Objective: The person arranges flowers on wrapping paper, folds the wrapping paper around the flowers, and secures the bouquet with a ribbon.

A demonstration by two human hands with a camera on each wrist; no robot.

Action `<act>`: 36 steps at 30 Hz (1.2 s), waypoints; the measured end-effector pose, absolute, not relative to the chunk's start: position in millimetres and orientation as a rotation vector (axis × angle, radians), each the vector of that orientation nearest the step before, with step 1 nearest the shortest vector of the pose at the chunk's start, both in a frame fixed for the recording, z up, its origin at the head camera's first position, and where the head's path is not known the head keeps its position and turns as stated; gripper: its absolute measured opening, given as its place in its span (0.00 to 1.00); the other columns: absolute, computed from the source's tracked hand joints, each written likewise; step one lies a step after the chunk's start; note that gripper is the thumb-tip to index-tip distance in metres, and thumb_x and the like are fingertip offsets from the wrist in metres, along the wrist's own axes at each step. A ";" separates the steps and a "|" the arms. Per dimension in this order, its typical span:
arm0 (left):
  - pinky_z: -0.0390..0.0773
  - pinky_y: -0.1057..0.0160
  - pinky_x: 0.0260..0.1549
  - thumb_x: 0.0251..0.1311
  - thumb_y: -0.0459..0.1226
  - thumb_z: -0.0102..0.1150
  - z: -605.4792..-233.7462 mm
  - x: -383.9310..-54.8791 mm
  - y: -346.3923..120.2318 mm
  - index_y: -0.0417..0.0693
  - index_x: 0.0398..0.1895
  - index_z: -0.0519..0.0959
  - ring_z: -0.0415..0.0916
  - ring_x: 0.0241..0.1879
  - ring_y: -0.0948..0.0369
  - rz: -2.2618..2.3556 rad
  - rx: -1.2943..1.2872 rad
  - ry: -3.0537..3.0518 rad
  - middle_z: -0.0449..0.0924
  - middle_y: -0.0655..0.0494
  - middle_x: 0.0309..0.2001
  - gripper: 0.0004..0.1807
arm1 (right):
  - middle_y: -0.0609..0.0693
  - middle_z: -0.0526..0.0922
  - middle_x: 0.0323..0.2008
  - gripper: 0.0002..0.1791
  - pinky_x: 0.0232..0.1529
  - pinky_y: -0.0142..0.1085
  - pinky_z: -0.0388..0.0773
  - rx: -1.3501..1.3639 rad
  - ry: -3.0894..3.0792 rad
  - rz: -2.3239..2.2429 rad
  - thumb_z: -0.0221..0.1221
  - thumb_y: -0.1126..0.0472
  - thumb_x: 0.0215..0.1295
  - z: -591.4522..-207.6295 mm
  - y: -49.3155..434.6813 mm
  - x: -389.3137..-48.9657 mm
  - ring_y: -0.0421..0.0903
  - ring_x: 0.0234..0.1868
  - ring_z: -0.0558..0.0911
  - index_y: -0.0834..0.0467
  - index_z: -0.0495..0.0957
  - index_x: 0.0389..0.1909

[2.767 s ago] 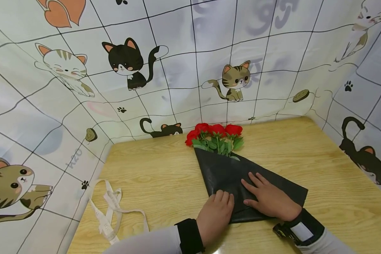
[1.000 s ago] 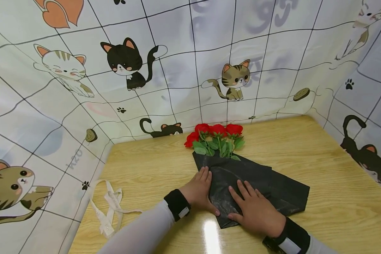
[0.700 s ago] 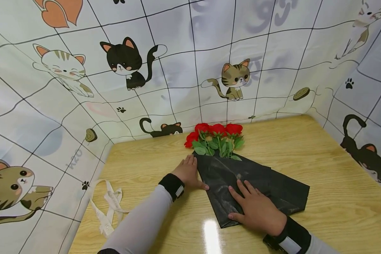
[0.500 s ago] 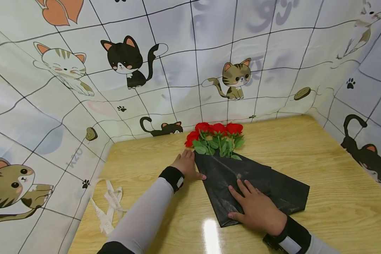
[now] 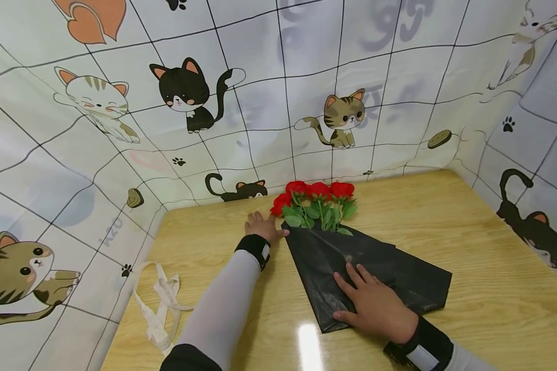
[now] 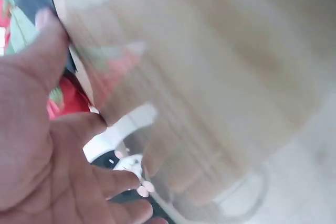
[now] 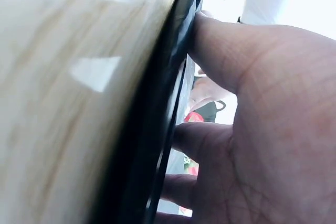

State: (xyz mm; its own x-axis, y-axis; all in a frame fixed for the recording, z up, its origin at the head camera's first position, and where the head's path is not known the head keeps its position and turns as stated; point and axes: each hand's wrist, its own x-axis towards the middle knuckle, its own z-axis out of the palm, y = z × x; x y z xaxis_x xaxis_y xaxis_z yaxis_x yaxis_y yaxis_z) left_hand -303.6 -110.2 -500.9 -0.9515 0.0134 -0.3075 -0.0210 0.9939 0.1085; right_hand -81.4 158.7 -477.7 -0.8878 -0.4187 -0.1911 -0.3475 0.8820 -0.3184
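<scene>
Several red roses (image 5: 320, 190) with green leaves lie on the table, their stems wrapped in black wrapping paper (image 5: 320, 257). My right hand (image 5: 378, 306) rests spread on the folded paper, pressing it down near its lower middle. At the paper's upper left corner is my left hand (image 5: 262, 227), fingers extended and the thumb right at the paper's edge. The left wrist view shows that thumb (image 6: 50, 40) against the dark edge, with red petals (image 6: 68, 98) beyond. In the right wrist view, the fingers (image 7: 194, 140) lie along the paper (image 7: 173, 77).
A loose cream ribbon (image 5: 160, 304) lies tangled at the left of the wooden table (image 5: 213, 232). Behind and at the sides hangs a white cloth (image 5: 269, 103) printed with cartoon cats and grid lines, close to the table's back edge.
The paper's lower part has been folded over. My left hand has moved from its lower edge up along the left side to the upper corner. My right hand has shifted slightly left, then stayed.
</scene>
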 end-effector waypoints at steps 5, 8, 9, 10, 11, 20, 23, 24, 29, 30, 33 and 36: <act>0.65 0.38 0.71 0.62 0.71 0.56 -495.1 -314.3 -114.7 0.63 0.84 0.57 0.49 0.77 0.29 0.194 -0.146 2.845 0.52 0.34 0.80 0.50 | 0.65 0.58 0.80 0.49 0.69 0.66 0.68 -0.596 2.804 -0.402 0.60 0.28 0.65 -476.8 156.1 -82.0 0.70 0.79 0.59 0.52 0.64 0.79; 0.65 0.38 0.71 0.63 0.70 0.56 -490.6 -317.5 -114.9 0.63 0.83 0.57 0.51 0.75 0.27 0.201 -0.179 2.849 0.53 0.33 0.80 0.50 | 0.65 0.58 0.80 0.49 0.69 0.65 0.68 -0.597 2.810 -0.385 0.60 0.28 0.65 -476.0 154.8 -83.0 0.70 0.79 0.59 0.52 0.64 0.79; 0.64 0.38 0.71 0.63 0.70 0.56 -490.3 -317.6 -114.8 0.63 0.83 0.57 0.50 0.76 0.27 0.204 -0.181 2.846 0.53 0.33 0.80 0.50 | 0.65 0.58 0.80 0.49 0.69 0.65 0.68 -0.595 2.809 -0.380 0.60 0.28 0.65 -475.9 154.5 -83.3 0.70 0.79 0.59 0.52 0.64 0.79; 0.63 0.38 0.72 0.63 0.70 0.56 -491.3 -317.4 -114.8 0.62 0.83 0.57 0.50 0.76 0.27 0.194 -0.177 2.848 0.53 0.33 0.80 0.49 | 0.65 0.58 0.80 0.48 0.69 0.65 0.68 -0.592 2.807 -0.377 0.60 0.29 0.65 -475.6 154.4 -83.3 0.70 0.79 0.59 0.52 0.64 0.79; 0.62 0.38 0.73 0.63 0.70 0.56 -492.0 -316.4 -114.7 0.61 0.83 0.58 0.50 0.76 0.27 0.185 -0.174 2.856 0.54 0.33 0.80 0.49 | 0.65 0.58 0.80 0.48 0.69 0.66 0.68 -0.591 2.802 -0.381 0.60 0.29 0.65 -475.5 154.0 -83.5 0.70 0.79 0.59 0.52 0.64 0.79; 0.55 0.45 0.79 0.64 0.68 0.58 -484.9 -271.5 -107.7 0.37 0.79 0.62 0.55 0.81 0.47 0.000 0.077 2.954 0.62 0.41 0.79 0.54 | 0.65 0.57 0.81 0.49 0.69 0.67 0.67 -0.577 2.767 -0.411 0.61 0.29 0.64 -476.5 152.7 -82.9 0.70 0.80 0.57 0.51 0.64 0.80; 0.57 0.44 0.78 0.62 0.69 0.60 -477.2 -245.8 -104.9 0.37 0.79 0.61 0.54 0.81 0.47 0.032 0.230 2.928 0.61 0.42 0.79 0.57 | 0.65 0.57 0.81 0.49 0.69 0.67 0.67 -0.569 2.764 -0.408 0.61 0.29 0.64 -477.3 153.1 -83.4 0.70 0.80 0.57 0.51 0.64 0.79; 0.57 0.44 0.78 0.60 0.70 0.61 -475.5 -237.5 -104.4 0.37 0.80 0.61 0.54 0.81 0.47 0.038 0.282 2.920 0.61 0.42 0.80 0.58 | 0.65 0.57 0.81 0.49 0.69 0.67 0.67 -0.567 2.765 -0.407 0.61 0.29 0.64 -477.5 153.3 -83.6 0.70 0.80 0.57 0.51 0.64 0.79; 0.57 0.43 0.78 0.51 0.74 0.65 -468.4 -197.5 -98.8 0.39 0.82 0.57 0.50 0.83 0.47 0.032 0.459 2.877 0.55 0.43 0.82 0.66 | 0.65 0.58 0.80 0.49 0.68 0.67 0.67 -0.555 2.773 -0.401 0.62 0.29 0.64 -477.9 155.6 -83.5 0.71 0.80 0.58 0.52 0.65 0.79; 0.57 0.43 0.78 0.49 0.75 0.65 -467.0 -189.9 -96.5 0.39 0.82 0.57 0.50 0.83 0.47 0.021 0.485 2.870 0.54 0.44 0.83 0.67 | 0.65 0.58 0.80 0.49 0.68 0.67 0.67 -0.551 2.774 -0.401 0.62 0.29 0.64 -477.9 156.1 -83.4 0.71 0.80 0.58 0.52 0.65 0.79; 0.57 0.45 0.79 0.43 0.77 0.66 -466.9 -168.9 -87.8 0.39 0.82 0.55 0.48 0.84 0.48 -0.034 0.576 2.864 0.51 0.43 0.83 0.72 | 0.65 0.58 0.80 0.49 0.68 0.67 0.68 -0.544 2.781 -0.404 0.62 0.28 0.63 -478.0 157.2 -83.3 0.71 0.79 0.58 0.52 0.65 0.79; 0.58 0.48 0.79 0.39 0.79 0.66 -467.7 -148.3 -76.6 0.39 0.83 0.54 0.47 0.84 0.49 -0.100 0.687 2.831 0.49 0.43 0.84 0.76 | 0.65 0.59 0.80 0.49 0.68 0.67 0.68 -0.544 2.786 -0.406 0.62 0.29 0.63 -478.4 157.7 -82.8 0.71 0.79 0.59 0.52 0.66 0.79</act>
State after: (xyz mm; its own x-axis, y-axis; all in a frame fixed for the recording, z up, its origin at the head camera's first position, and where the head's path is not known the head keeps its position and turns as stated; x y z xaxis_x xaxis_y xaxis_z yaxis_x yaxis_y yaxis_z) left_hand -148.3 -76.6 -467.7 -0.8647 0.4445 -0.2341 0.4599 0.8879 -0.0127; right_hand -82.8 157.7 -478.4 -0.8918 -0.4005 -0.2105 -0.3237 0.8898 -0.3216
